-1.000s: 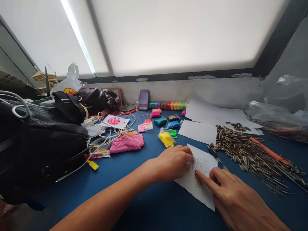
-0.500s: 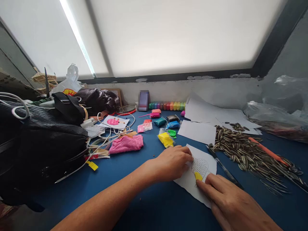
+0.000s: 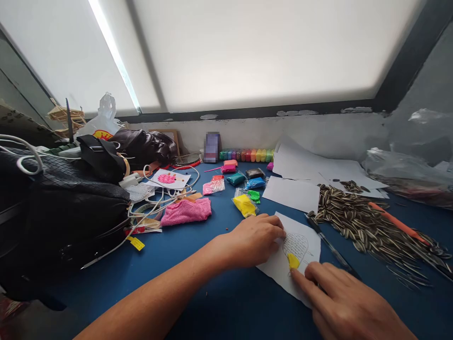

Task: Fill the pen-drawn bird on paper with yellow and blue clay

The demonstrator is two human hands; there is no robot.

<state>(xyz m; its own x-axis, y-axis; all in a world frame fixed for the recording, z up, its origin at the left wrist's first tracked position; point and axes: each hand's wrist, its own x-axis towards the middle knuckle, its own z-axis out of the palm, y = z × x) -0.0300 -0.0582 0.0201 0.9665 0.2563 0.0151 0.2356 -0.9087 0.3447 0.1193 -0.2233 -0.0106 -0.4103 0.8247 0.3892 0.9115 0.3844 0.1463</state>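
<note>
A sheet of white paper point(image 3: 279, 271) with a hatched, rounded pen drawing point(image 3: 296, 244) lies on the blue table in front of me. A small flattened piece of yellow modelling clay point(image 3: 293, 260) sits on the lower left part of the drawing. My left hand point(image 3: 256, 238) holds the paper's left side, its fingers curled and bent down onto it; the thumb is partly hidden. From the right comes my right hand point(image 3: 339, 295), index finger stretched out with its tip at the clay's lower edge, the other fingers loosely bent.
A black pen point(image 3: 332, 245) lies right of the paper, beside a heap of striped sunflower seeds point(image 3: 350, 217) and an orange-handled tool point(image 3: 398, 222). Beyond are a yellow clay packet point(image 3: 244, 205), other coloured packets and white sheets point(image 3: 292, 193). Left are a pink cloth point(image 3: 186, 212), cables and a black bag point(image 3: 67, 217).
My right hand has shifted slightly down and right, its index fingertip still at the yellow clay. The left hand keeps its place on the paper.
</note>
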